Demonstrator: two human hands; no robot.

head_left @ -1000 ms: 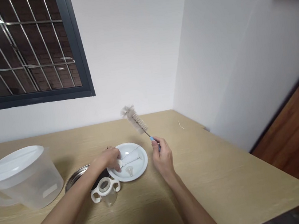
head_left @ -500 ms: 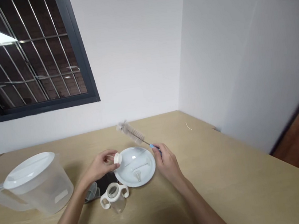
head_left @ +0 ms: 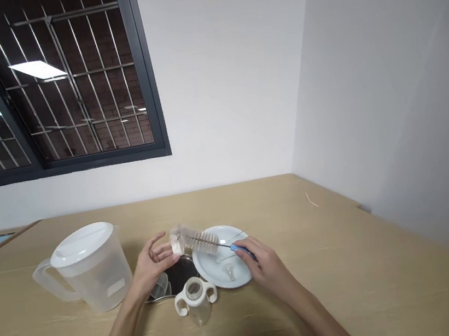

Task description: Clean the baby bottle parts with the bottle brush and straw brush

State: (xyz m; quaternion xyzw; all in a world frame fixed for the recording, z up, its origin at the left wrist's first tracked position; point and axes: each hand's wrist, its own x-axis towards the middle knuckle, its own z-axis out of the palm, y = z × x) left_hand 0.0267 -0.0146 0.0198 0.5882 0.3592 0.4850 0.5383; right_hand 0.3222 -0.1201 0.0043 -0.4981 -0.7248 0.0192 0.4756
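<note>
My right hand (head_left: 261, 259) grips the blue handle of a bottle brush (head_left: 203, 242). The brush tilts up to the left, its white bristles touching or just in front of a small white bottle collar (head_left: 177, 247). Thumb and fingers of my left hand (head_left: 151, 266) hold that collar; the bristles hide part of it. Below them a clear baby bottle (head_left: 201, 311) with two white handles stands upright and uncapped on the table. Behind it, a white plate (head_left: 206, 272) bears a clear teat (head_left: 229, 271) and a thin straw-like piece (head_left: 225, 258).
A lidded translucent pitcher (head_left: 95, 273) stands at the left. Between it and the plate lies a dark round tray (head_left: 181, 275) with clear plastic parts (head_left: 160, 286) on it. A thin pale strip (head_left: 311, 200) lies at the back right of the wooden table (head_left: 344, 262).
The brush head has come down and left to the collar in my left hand. The fingers of my left hand have spread somewhat. The camera view has shifted left.
</note>
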